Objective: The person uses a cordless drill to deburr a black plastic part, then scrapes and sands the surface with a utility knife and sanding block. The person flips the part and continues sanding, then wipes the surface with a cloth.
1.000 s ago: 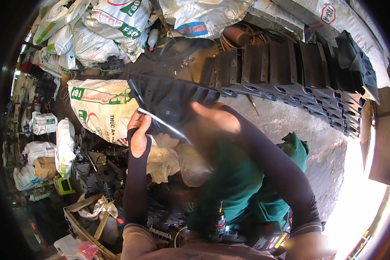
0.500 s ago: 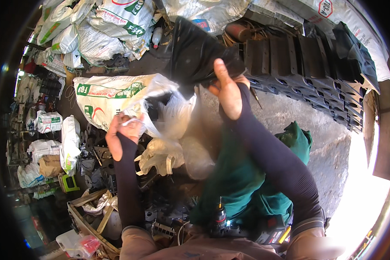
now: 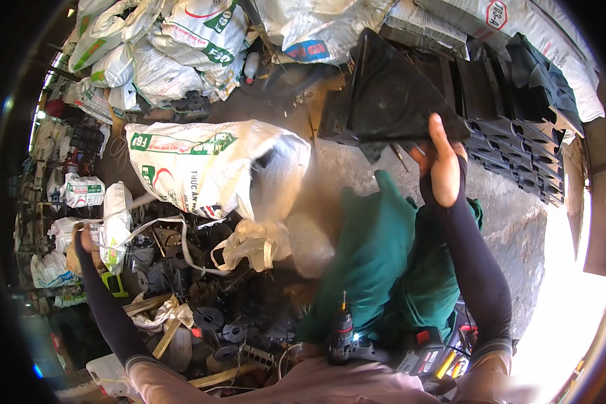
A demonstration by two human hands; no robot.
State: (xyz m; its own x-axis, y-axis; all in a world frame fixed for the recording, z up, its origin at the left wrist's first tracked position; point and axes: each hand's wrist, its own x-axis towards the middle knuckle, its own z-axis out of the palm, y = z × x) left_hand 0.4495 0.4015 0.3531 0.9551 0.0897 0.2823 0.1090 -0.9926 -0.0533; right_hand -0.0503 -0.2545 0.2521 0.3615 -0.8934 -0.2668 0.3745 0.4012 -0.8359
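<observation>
My right hand [image 3: 444, 178] grips a thin black triangular panel [image 3: 404, 94] by its lower right corner, thumb on top. The panel is tilted up in front of stacked black parts [image 3: 485, 87]. Far to the left, my left hand [image 3: 85, 244] is stretched out near the white sacks, its fingers small and partly hidden. A pale strip [image 3: 186, 242] loops across the dark parts to the right of that hand; whether the hand holds its end is unclear. Between the hands lies a white printed sack [image 3: 188, 168], its torn mouth facing right.
Crumpled clear plastic bags [image 3: 252, 244] lie below the sack. Loose black parts [image 3: 209, 316] and wooden slats [image 3: 167, 339] fill the lower left. A power drill [image 3: 341, 333] stands by my green-trousered legs [image 3: 370, 242]. Full sacks [image 3: 195, 40] line the back.
My right hand has carried the black panel rightward, away from the sack. My left hand has swung from the sack's edge to the far left, and the pale strip now lies stretched over the parts.
</observation>
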